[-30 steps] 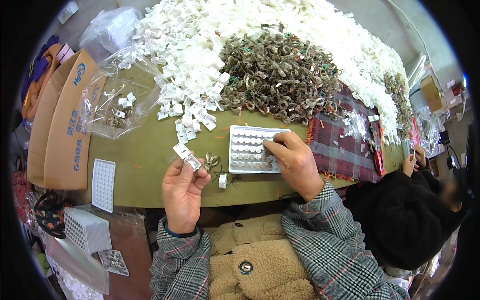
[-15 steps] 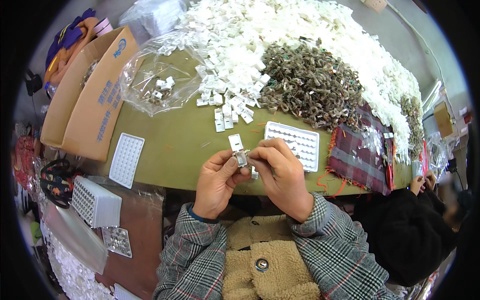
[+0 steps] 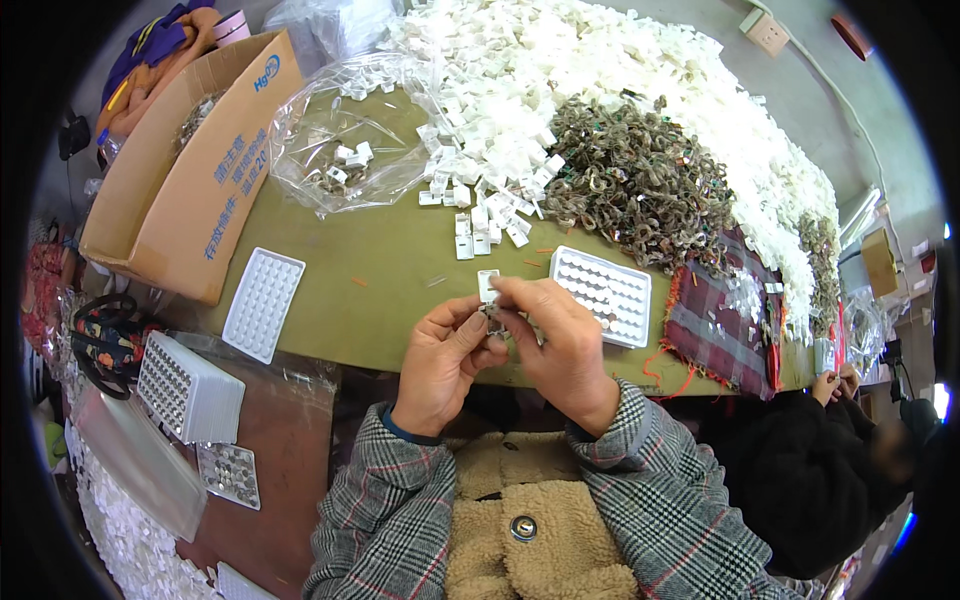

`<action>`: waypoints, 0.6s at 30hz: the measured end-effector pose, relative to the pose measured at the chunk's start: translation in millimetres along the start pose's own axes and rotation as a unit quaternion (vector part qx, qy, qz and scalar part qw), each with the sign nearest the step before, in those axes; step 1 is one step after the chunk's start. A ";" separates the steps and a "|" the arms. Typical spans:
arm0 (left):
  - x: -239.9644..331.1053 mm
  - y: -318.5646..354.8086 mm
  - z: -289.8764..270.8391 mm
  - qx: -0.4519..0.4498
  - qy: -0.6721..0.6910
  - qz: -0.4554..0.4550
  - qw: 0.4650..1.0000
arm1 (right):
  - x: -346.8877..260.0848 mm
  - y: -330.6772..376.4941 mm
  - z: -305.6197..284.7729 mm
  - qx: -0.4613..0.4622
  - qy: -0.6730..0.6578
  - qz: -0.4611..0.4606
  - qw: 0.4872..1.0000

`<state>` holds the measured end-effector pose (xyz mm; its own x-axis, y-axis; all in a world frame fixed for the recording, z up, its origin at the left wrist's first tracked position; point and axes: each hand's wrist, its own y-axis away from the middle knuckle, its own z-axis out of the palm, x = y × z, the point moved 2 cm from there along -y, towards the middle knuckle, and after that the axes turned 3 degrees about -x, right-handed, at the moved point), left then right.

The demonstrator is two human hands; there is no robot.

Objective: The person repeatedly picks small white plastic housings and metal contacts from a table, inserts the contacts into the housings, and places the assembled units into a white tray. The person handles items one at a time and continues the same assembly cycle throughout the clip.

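- Hands meet at the table edge: your left hand and right hand pinch a small white clip together.
- Tray lies just beside your right hand.

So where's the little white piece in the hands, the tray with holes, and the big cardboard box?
small white piece [image 3: 488, 284], head view, its upper end above the fingers.
white tray [image 3: 262, 304], head view, its middle.
cardboard box [image 3: 205, 190], head view, its outer side wall.
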<state>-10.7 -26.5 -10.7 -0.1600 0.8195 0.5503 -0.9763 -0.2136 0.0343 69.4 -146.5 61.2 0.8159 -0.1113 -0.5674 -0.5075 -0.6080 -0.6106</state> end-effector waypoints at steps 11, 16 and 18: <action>9.5 -2.5 1.0 0.104 -0.096 0.033 0.989 | 3.8 28.4 -56.2 0.020 0.023 0.092 0.995; 9.3 -9.7 1.0 0.104 -0.108 0.045 0.988 | 69.2 32.2 -104.0 0.011 0.033 0.270 0.962; 6.8 -13.8 3.1 0.100 -0.109 0.044 0.988 | 81.5 30.8 -97.8 0.015 0.073 0.180 0.981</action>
<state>2.1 -19.6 -4.8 -0.1857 0.6642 0.7242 -0.9081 -0.3975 0.1316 147.3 -251.2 50.1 0.6124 -0.4266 -0.6656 -0.7760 -0.4854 -0.4028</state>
